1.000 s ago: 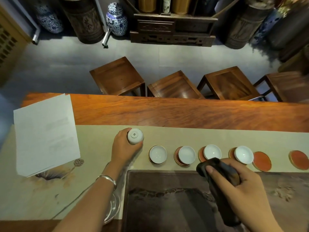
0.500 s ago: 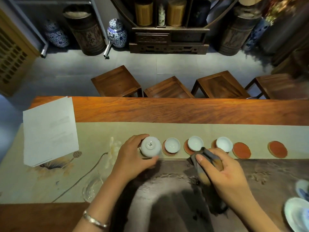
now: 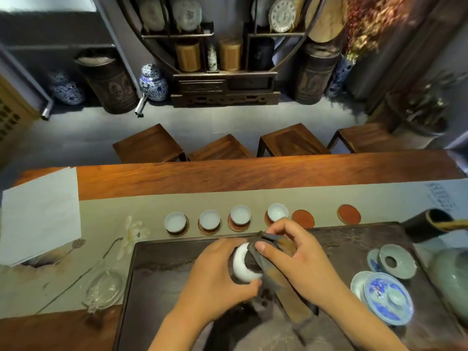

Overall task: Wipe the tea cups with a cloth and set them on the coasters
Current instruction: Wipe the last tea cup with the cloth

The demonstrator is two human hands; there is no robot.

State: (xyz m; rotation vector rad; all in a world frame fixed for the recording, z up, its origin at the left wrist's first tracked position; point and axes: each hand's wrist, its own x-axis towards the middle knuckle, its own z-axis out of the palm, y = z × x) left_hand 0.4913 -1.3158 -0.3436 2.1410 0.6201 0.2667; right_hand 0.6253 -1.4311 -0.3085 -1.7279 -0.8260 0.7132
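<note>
Dark tea tray (image 3: 177,262): four cups on coasters (image 3: 176,222) beyond, lidded bowl (image 3: 388,298) right.

A tea room, by every sign: a long wooden table (image 3: 253,177) with four stools (image 3: 149,144) along its far side, a dark tea tray (image 3: 177,254) near, and a round-framed shelf (image 3: 222,59) of tea canisters beside blue-and-white jars (image 3: 153,83) against the far wall.
</note>
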